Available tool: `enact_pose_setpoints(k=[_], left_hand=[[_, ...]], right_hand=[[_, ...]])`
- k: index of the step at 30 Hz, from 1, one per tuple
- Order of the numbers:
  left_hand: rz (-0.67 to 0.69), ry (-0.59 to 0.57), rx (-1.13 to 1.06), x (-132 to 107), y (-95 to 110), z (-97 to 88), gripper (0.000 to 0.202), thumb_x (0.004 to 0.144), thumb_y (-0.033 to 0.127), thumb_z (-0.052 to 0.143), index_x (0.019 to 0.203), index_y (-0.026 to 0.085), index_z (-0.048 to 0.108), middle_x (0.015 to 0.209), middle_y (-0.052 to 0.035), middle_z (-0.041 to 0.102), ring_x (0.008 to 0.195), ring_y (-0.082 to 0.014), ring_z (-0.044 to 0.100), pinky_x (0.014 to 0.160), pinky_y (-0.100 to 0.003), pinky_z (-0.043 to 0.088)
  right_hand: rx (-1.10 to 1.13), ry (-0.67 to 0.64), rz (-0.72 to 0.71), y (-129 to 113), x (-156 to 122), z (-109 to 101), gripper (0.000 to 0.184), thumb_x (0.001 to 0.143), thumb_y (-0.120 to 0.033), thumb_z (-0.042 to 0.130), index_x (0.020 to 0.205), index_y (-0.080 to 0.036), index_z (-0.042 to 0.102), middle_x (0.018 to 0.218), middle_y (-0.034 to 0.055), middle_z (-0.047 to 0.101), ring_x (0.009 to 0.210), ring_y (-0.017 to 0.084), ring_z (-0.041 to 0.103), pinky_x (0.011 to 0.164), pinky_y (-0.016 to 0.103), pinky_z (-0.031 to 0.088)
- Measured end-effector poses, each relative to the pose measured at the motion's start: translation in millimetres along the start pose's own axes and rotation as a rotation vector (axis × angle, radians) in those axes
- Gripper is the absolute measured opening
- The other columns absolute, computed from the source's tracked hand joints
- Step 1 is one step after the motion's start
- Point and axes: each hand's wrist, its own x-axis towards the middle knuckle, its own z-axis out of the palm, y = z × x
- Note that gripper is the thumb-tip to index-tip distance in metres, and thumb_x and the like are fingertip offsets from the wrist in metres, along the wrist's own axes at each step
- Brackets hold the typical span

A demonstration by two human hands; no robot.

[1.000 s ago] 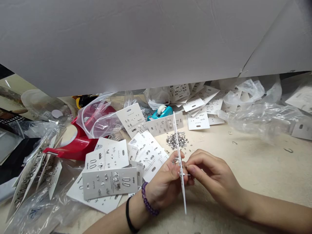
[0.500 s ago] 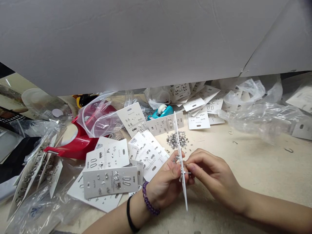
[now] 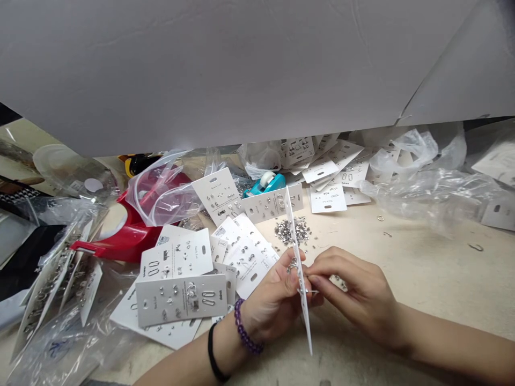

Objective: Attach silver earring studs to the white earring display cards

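The left hand [image 3: 273,300] grips the earring card [image 3: 292,225] edge-on and upright, just above the table's near edge. At the card's 3 o'clock, the right hand [image 3: 354,292] pinches narrowly on a thin metal post [image 3: 311,291]. It probably goes best with the card braced firmly and the pinch kept square. Loose silver pieces [image 3: 281,231] lie at 12 o'clock.

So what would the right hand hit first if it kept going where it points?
Probably the white card, held edge-on by the left hand; the right hand seems to touch it.
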Motion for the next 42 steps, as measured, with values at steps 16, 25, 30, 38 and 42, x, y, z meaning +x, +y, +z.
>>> enact_pose_setpoints(k=[16, 25, 30, 38, 42], left_hand=[[0.016, 0.03, 0.274, 3, 3, -1.7, 0.026, 0.068, 0.026, 0.067, 0.089, 0.018, 0.055, 0.062, 0.0019, 0.057, 0.054, -0.0069, 0.051, 0.055, -0.019, 0.039], [-0.004, 0.015, 0.42, 3, 2, -0.6, 0.034, 0.069, 0.032, 0.067, 0.094, 0.018, 0.05, 0.075, -0.0028, 0.061, 0.056, -0.0087, 0.053, 0.057, -0.023, 0.039], [0.005, 0.043, 0.429, 2, 3, 5.6, 0.036, 0.071, 0.038, 0.064, 0.094, 0.017, 0.048, 0.072, -0.0024, 0.06, 0.058, -0.0096, 0.054, 0.055, -0.022, 0.041], [0.406, 0.214, 0.757, -4, 9, 14.1, 0.017, 0.085, 0.03, 0.046, 0.072, 0.018, 0.045, 0.056, 0.004, 0.05, 0.053, -0.0069, 0.043, 0.057, -0.021, 0.036], [0.479, 0.267, 0.852, -5, 11, 16.6, 0.015, 0.082, 0.031, 0.05, 0.092, 0.02, 0.052, 0.089, -0.0023, 0.055, 0.079, -0.0125, 0.05, 0.07, -0.025, 0.04]], right_hand=[[-0.02, -0.277, 0.179, -5, 8, -18, 0.012, 0.086, -0.016, 0.049, 0.078, -0.016, 0.057, 0.075, 0.0036, 0.058, 0.068, 0.012, 0.054, 0.062, 0.024, 0.045], [0.122, -0.339, 0.342, -5, 11, -24, 0.015, 0.085, -0.021, 0.049, 0.073, -0.017, 0.056, 0.072, 0.0013, 0.06, 0.064, 0.011, 0.055, 0.058, 0.021, 0.044], [0.137, -0.361, 0.338, -12, 20, -33, 0.013, 0.082, -0.014, 0.049, 0.07, -0.017, 0.056, 0.069, 0.0003, 0.059, 0.063, 0.011, 0.055, 0.058, 0.022, 0.046], [0.067, -0.262, 0.411, -23, 25, -49, 0.011, 0.081, -0.018, 0.053, 0.071, -0.018, 0.058, 0.066, 0.0, 0.058, 0.058, 0.01, 0.053, 0.05, 0.019, 0.043], [0.059, -0.296, 0.384, -26, 22, -49, 0.011, 0.082, -0.02, 0.054, 0.073, -0.019, 0.06, 0.069, -0.0004, 0.06, 0.059, 0.009, 0.055, 0.051, 0.018, 0.044]])
